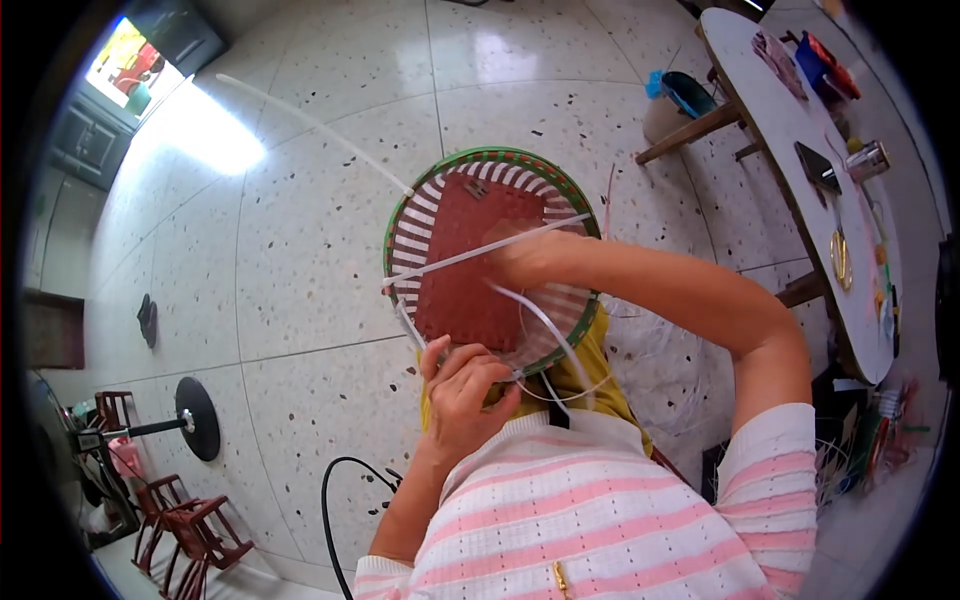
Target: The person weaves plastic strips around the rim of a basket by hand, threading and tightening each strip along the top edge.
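Observation:
A round basket [393, 232] with a green rim and white slatted sides rests on my lap. Dark red material [465, 262] lines its inside. My left hand [465, 390] is at the near left of the rim, its fingers curled over the edge; a pale strip runs up to them. My right hand [525, 258] reaches down inside the basket, and its fingers are mostly hidden. One flat white strip [440, 265] lies straight across the opening, passing over the right hand. Another white strip [550, 325] curves from inside the basket toward my lap.
A long pale strip [310, 122] sticks out beyond the far left rim. On the right, a white table [800, 210] carries scissors [841, 260], a metal can [867, 160] and a phone-like dark object [817, 166]. Small wooden chairs [200, 525] stand at lower left, near a round black base [200, 418].

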`<state>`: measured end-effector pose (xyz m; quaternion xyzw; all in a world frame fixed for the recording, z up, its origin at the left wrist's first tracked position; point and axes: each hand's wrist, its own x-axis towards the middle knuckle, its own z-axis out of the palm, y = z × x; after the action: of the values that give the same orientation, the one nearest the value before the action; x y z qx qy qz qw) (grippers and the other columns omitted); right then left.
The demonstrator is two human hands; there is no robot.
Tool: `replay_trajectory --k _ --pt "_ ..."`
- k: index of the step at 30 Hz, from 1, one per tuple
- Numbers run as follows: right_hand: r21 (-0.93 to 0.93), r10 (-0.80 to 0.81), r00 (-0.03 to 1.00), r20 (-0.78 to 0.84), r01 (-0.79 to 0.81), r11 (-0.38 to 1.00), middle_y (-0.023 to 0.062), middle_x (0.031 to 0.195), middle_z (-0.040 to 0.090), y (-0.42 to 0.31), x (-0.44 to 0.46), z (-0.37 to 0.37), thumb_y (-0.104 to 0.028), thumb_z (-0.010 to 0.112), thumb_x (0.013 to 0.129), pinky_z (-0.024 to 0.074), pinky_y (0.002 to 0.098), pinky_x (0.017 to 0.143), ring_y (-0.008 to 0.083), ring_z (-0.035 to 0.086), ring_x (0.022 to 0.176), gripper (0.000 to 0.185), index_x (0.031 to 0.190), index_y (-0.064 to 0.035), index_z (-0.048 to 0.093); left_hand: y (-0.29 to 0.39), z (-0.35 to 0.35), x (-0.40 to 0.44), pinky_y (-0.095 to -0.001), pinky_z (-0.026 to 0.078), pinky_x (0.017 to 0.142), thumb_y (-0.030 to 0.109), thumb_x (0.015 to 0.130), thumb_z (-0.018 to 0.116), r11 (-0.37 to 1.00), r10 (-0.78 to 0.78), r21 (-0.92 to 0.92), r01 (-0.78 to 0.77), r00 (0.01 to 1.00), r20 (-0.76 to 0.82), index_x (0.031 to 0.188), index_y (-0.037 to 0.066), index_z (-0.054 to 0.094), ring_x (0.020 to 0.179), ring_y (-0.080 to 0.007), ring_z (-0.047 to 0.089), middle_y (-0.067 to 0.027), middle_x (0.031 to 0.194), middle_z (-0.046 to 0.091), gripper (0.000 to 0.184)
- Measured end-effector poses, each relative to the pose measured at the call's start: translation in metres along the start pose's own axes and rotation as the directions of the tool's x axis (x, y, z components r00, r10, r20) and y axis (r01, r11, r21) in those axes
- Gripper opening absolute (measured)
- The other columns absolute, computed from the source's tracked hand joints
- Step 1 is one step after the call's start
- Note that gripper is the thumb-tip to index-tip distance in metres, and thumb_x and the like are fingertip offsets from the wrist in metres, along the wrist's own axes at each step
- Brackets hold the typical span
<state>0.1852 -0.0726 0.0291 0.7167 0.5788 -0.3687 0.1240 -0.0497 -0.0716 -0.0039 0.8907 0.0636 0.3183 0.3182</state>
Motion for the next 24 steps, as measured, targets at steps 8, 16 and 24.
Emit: replay_trajectory --k 8,16,24 --pt "0.083 0.107 0.598 -0.795 -0.067 0.994 0.0274 0.102 0.066 0.026 0.086 0.022 -0.013 0.069 0.084 0.0562 0.0472 0.082 0.0408 0.068 0.099 0.023 0.097 0.0056 0.066 -0.001 0.002 0.005 -0.0428 0.033 0.106 0.005 0.062 0.081 1.000 0.022 0.003 -0.022 1.000 -0.022 0.081 0.011 0.066 0.088 -0.0216 0.067 -0.0028 0.080 0.069 0.025" --pt "0.164 0.134 0.719 -0.682 -0.028 0.986 0.0264 0.097 0.070 0.047 0.119 0.020 -0.015 0.062 0.087 0.0570 0.0481 0.079 0.0398 0.070 0.092 0.022 0.097 0.0030 0.071 -0.010 0.000 0.022 -0.0437 0.036 0.103 0.005 0.061 0.080 1.000 0.009 -0.010 -0.009 0.999 -0.038 0.082 0.010 0.065 0.088 -0.0239 0.065 -0.0038 0.081 0.068 0.026" --pt "-0.189 -0.298 0.798 -0.524 0.232 0.954 0.0203 0.085 0.070 0.042 0.098 0.004 -0.014 0.065 0.082 0.0551 0.0408 0.063 0.0350 0.071 0.079 0.015 0.084 0.0005 0.069 -0.008 -0.012 0.044 -0.0441 0.034 0.102 0.011 0.063 0.081 0.998 -0.016 0.059 0.013 0.999 0.051 0.088 0.010 0.070 0.088 -0.0252 0.061 -0.0043 0.085 0.066 0.028"
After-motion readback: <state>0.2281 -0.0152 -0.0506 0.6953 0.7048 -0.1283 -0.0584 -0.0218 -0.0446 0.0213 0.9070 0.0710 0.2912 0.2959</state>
